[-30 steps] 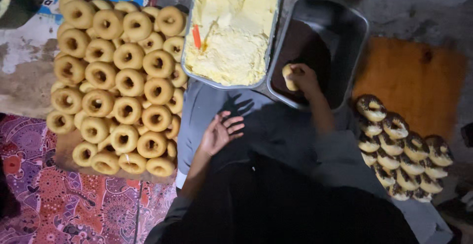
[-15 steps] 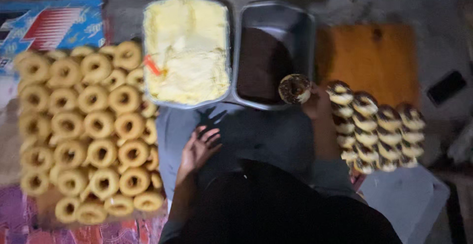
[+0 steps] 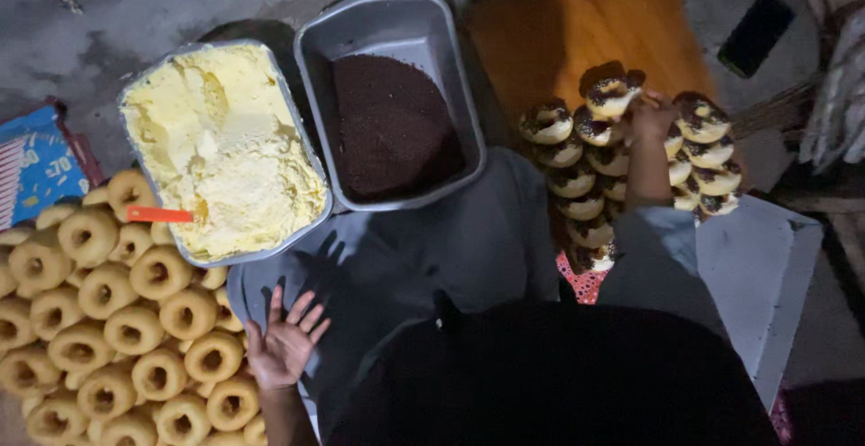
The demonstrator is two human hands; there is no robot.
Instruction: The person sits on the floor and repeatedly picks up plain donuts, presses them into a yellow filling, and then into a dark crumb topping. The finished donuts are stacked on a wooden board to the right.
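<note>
My right hand [image 3: 651, 114] reaches to the right and holds a doughnut topped with cream and dark sprinkles [image 3: 612, 95] at the top of a stack of topped doughnuts [image 3: 577, 180]. My left hand [image 3: 284, 345] rests with fingers spread on the grey cloth over my lap [image 3: 423, 257], beside a pile of plain golden doughnuts [image 3: 117, 320]. In front of me stand a metal tray of yellow cream [image 3: 221, 144] with an orange spatula handle [image 3: 159, 215] in it, and a metal tray of dark chocolate sprinkles [image 3: 392, 126].
An orange wooden board [image 3: 586, 27] lies behind the topped doughnuts. A dark phone [image 3: 758, 33] lies on the floor at the far right. A blue printed box [image 3: 36, 162] sits at the left edge. A grey flat sheet [image 3: 757, 266] lies at my right.
My right hand lifted the doughnut out of the sprinkles tray and carried it right to the topped stack. The left hand stayed on the lap. The camera turned right.
</note>
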